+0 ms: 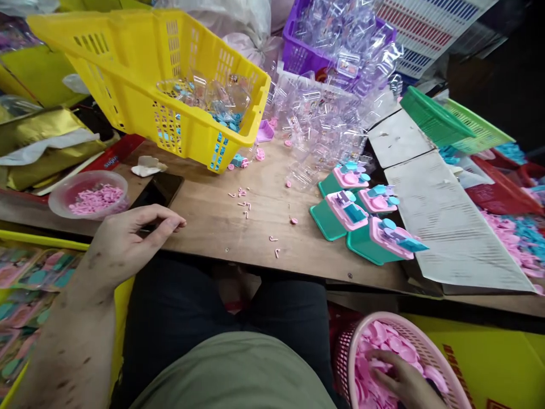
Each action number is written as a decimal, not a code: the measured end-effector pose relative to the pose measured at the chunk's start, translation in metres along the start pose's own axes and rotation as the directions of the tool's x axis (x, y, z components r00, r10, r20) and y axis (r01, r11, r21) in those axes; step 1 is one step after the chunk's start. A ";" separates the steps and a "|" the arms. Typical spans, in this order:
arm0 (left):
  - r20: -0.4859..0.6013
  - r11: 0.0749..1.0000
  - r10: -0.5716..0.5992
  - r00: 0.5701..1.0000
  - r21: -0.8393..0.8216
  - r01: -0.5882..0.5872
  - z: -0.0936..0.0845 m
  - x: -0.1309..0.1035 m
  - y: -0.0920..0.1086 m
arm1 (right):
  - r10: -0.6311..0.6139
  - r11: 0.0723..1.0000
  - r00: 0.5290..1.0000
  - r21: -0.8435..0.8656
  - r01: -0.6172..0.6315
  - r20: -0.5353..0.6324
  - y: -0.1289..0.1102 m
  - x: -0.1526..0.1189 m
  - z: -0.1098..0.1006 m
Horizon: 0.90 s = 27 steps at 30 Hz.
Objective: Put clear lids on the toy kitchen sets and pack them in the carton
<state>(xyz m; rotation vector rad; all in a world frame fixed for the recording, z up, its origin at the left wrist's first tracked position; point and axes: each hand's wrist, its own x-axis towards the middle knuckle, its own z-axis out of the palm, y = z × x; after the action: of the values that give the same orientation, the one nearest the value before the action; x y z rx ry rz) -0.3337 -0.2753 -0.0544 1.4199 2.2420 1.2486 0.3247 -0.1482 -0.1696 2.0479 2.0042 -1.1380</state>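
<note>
My left hand [135,236] is at the table's front edge, its thumb and forefinger pressed together. Whatever is between them, if anything, is too small to make out. Beside it are a dark phone [164,188] and a clear bowl [57,196] of small pink hook-shaped pieces [100,199]. My right hand [400,378] reaches down among pink plastic pieces [394,338] in a pink basket [360,329]; its visible fingers are apart. Several teal boxes [330,218] with pink lids, topped by small blue, purple and pink parts, stand together on the table's right side.
A yellow crate [140,102] leans at the back left. Clear plastic packs [323,122] are heaped before a purple crate [293,48]. Loose pink hooks [273,238] lie mid-table [213,238]. A pale cardboard panel [460,221] slopes along the right, near a green basket [434,116].
</note>
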 end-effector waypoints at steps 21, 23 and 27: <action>0.690 0.823 0.410 0.597 0.003 -0.569 0.119 0.164 0.006 | -0.880 0.418 0.460 -0.272 0.867 0.116 -0.417 0.129 0.031; 0.709 0.826 0.420 0.567 -0.040 -0.562 0.120 0.169 0.003 | -0.887 0.400 0.444 -0.274 0.875 0.123 -0.415 0.135 0.035; 0.652 0.819 0.493 0.577 -0.122 -0.561 0.121 0.163 -0.003 | -0.871 0.419 0.460 -0.227 0.879 0.172 -0.403 0.131 0.025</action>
<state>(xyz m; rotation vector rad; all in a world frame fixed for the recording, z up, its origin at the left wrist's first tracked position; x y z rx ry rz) -0.3512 -0.0760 -0.0911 2.2429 1.4322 0.5561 -0.0588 0.0111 -0.0794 0.6956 3.0929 -0.7923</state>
